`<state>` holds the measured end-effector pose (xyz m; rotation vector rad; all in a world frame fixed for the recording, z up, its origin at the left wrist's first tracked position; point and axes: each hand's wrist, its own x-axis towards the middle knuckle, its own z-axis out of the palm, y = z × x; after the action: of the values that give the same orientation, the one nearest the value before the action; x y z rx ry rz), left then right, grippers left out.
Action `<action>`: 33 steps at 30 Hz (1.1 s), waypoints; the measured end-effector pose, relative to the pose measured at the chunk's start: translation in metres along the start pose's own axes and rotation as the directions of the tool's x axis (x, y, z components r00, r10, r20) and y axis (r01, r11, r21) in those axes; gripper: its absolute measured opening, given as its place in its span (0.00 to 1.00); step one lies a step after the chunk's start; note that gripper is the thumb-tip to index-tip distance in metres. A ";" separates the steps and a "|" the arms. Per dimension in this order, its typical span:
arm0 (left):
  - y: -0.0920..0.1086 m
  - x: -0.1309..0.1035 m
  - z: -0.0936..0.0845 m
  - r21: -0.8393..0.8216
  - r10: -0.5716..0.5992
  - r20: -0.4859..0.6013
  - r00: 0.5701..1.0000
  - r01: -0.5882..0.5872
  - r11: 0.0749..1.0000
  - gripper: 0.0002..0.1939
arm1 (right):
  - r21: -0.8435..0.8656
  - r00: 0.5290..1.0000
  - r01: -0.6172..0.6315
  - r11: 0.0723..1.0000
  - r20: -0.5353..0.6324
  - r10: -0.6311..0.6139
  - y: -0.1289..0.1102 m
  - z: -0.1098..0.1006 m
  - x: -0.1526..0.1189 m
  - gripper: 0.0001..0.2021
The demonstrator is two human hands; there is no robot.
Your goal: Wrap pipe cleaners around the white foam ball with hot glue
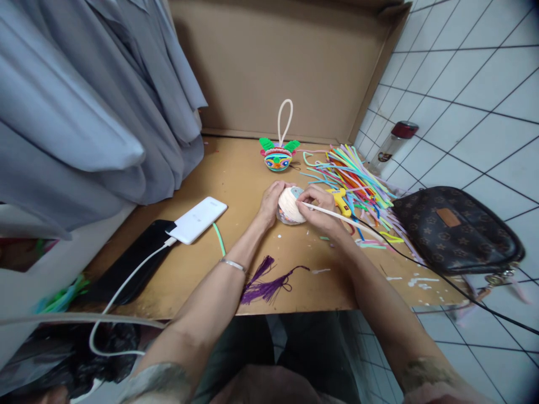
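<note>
My left hand (273, 203) is wrapped round the left side of a small round ball (288, 205), steadying it on the table. Cream-white pipe cleaner covers much of the ball, with a bluish patch at the top and a speckled, multicoloured lower edge. In my right hand (319, 206) the fingers pinch a white pipe cleaner (343, 216) against the ball's right side, its long loose end trailing to the right. A yellow glue gun (340, 201) lies just beyond my right hand, partly hidden by it.
A colourful animal-head ornament (278, 159) with a white loop stands behind. Loose pipe cleaners (357, 174) are heaped at right, beside a brown handbag (457, 230) and a bottle (393, 147). Purple tassels (267, 287) lie near the front edge. A white power bank (200, 220) with a cable lies left.
</note>
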<state>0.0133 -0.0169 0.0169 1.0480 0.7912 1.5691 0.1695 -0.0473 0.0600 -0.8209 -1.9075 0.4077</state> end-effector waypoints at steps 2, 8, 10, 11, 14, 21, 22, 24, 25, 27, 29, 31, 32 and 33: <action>-0.001 0.000 0.000 -0.014 -0.008 0.007 1.000 0.008 1.000 0.20 | -0.003 1.000 0.000 1.000 0.002 0.000 0.000 0.000 0.000 0.03; -0.006 0.003 0.001 -0.012 -0.023 -0.027 0.999 0.022 1.000 0.13 | -0.002 1.000 0.004 1.000 0.004 -0.004 -0.001 -0.001 0.000 0.04; -0.006 0.004 0.001 -0.022 -0.034 -0.046 0.998 0.033 0.999 0.10 | 0.000 1.000 0.004 1.000 0.002 -0.004 -0.001 -0.001 0.001 0.04; -0.006 0.004 0.001 -0.025 -0.038 -0.052 0.998 0.037 0.999 0.10 | 0.001 1.000 0.005 1.000 0.002 -0.005 -0.001 -0.001 0.001 0.04; -0.005 0.003 0.001 -0.034 -0.041 -0.051 0.998 0.040 0.999 0.10 | -0.002 1.000 0.009 1.000 0.002 -0.009 -0.001 -0.001 0.001 0.04; -0.004 0.003 0.003 -0.039 -0.057 -0.081 0.995 0.054 0.998 0.11 | -0.009 1.000 0.017 1.000 0.011 -0.017 -0.001 0.000 0.000 0.03; -0.004 0.003 0.003 -0.045 -0.060 -0.085 0.995 0.056 0.997 0.11 | -0.004 1.000 0.024 1.000 0.005 -0.024 -0.001 0.000 0.000 0.03; -0.003 0.003 0.003 -0.055 -0.063 -0.085 0.994 0.059 0.997 0.10 | 0.003 1.000 0.032 0.999 0.000 -0.032 -0.001 0.000 0.000 0.04; -0.002 0.003 0.003 -0.057 -0.065 -0.081 0.995 0.061 0.997 0.10 | 0.003 1.000 0.031 1.000 0.002 -0.031 -0.001 0.000 0.000 0.04; -0.002 0.002 0.003 -0.058 -0.069 -0.072 0.995 0.065 0.996 0.11 | 0.000 1.000 0.022 1.000 0.005 -0.022 -0.001 0.001 0.000 0.04; -0.002 0.001 0.003 -0.056 -0.063 -0.067 0.996 0.059 0.997 0.11 | -0.004 1.000 0.011 1.000 0.005 -0.011 -0.002 0.001 0.000 0.04; -0.002 0.001 0.003 -0.052 -0.049 -0.068 0.997 0.045 0.998 0.12 | -0.007 1.000 0.007 1.000 0.010 -0.007 -0.002 0.000 0.000 0.04; -0.003 0.001 0.003 -0.049 -0.044 -0.069 0.997 0.041 0.998 0.12 | -0.009 1.000 0.007 1.000 0.015 -0.007 -0.003 0.000 0.000 0.04; -0.003 0.002 0.003 -0.046 -0.044 -0.069 0.997 0.041 0.998 0.12 | -0.011 1.000 0.009 1.000 0.019 -0.008 -0.003 0.000 0.000 0.04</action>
<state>0.0172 -0.0147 0.0159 0.9428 0.8176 1.5869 0.1684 -0.0493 0.0623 -0.8184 -1.9316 0.4018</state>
